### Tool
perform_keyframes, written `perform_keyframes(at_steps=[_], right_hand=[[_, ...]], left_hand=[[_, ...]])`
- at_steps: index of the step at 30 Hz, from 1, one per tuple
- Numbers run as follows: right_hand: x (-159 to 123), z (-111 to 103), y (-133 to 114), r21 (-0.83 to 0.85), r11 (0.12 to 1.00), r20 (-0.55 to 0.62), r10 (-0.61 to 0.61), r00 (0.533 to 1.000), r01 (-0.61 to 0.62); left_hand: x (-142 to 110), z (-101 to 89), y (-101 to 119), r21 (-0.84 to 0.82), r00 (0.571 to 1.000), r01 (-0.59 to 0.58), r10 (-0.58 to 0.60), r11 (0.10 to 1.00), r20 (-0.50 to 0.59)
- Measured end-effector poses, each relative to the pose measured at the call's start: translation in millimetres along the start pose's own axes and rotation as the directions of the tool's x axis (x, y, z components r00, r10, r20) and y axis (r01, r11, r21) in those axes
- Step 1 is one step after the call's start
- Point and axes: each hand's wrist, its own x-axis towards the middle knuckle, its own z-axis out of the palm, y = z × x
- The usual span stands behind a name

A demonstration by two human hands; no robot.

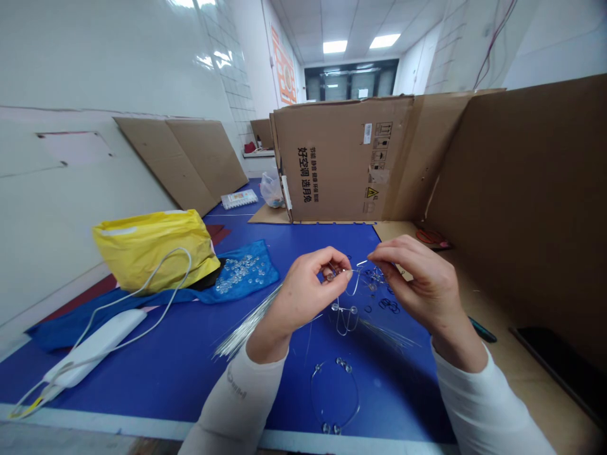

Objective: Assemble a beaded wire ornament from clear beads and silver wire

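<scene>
My left hand pinches a thin wire piece with clear beads that hangs down from my fingertips over the blue table mat. My right hand pinches the other end of the same wire near its top, a little to the right. Both hands are closed in a pinch, held above the mat. A finished wire loop with beads lies on the mat in front of me. A bundle of straight thin wires lies under my left wrist. Small dark rings lie beside my right hand.
A blue cloth with several clear beads lies at the left, next to a yellow bag. A white power bank with a cable sits near the left front. Cardboard walls stand behind and at the right.
</scene>
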Motion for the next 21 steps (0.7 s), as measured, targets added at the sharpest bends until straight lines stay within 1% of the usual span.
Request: perform_keyframes(at_steps=[4, 12, 17, 21], right_hand=[[-0.2, 0.6, -4.0, -0.026, 1.000, -0.009, 0.004, 1.000, -0.004], [0.6, 1.9, -7.0, -0.039, 0.999, -0.022, 0.002, 1.000, -0.003], [1.6, 2.9, -8.0, 0.003, 0.999, -0.055, 0.037, 0.998, -0.037], [1.5, 3.1, -10.1, -0.001, 0.999, -0.083, 0.050, 0.995, -0.051]], left_hand=[[0.7, 1.3, -2.2, 0.013, 1.000, 0.006, -0.006, 1.000, -0.004], [0.9, 2.6, -6.6, -0.003, 1.000, -0.019, 0.019, 1.000, 0.014], [1.3, 4.5, -6.6, -0.055, 0.999, 0.024, -0.022, 0.998, 0.023], [2.2, 7.4, -6.6, -0.096, 0.998, 0.061, -0.061, 0.993, -0.003]])
